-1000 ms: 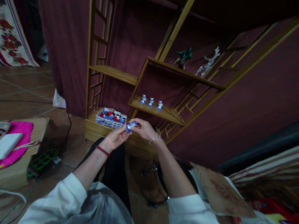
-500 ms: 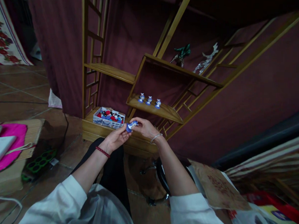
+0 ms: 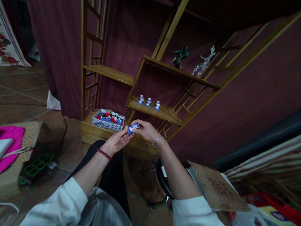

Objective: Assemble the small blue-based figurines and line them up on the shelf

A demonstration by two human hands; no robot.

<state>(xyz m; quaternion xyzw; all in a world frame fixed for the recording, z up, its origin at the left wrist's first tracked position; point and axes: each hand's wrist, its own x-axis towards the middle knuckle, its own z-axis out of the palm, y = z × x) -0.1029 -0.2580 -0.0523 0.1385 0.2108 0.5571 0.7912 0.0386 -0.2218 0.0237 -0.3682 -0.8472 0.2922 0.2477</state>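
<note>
Between my two hands is a small blue-and-white figurine (image 3: 133, 128), tilted, its round blue base toward the left. My left hand (image 3: 119, 140) grips the base with thumb and fingers. My right hand (image 3: 145, 129) pinches the upper part from the other side. Three similar figurines (image 3: 148, 102) stand upright in a row on the middle wooden shelf (image 3: 165, 114), just beyond my hands. Left of my hands, an open printed box (image 3: 107, 125) full of small red, blue and black figures sits on the lowest shelf.
A green figure (image 3: 180, 57) and a clear deer-like ornament (image 3: 204, 62) stand on the upper shelf. A black round stool (image 3: 163, 179) is below my right arm. Paper and plastic bags (image 3: 217, 188) lie at right; a pink cloth (image 3: 8, 147) lies at left.
Both hands stay on the figurine, which has turned slightly more upright. The whole view has shifted a little, with the shelf sliding slightly left.
</note>
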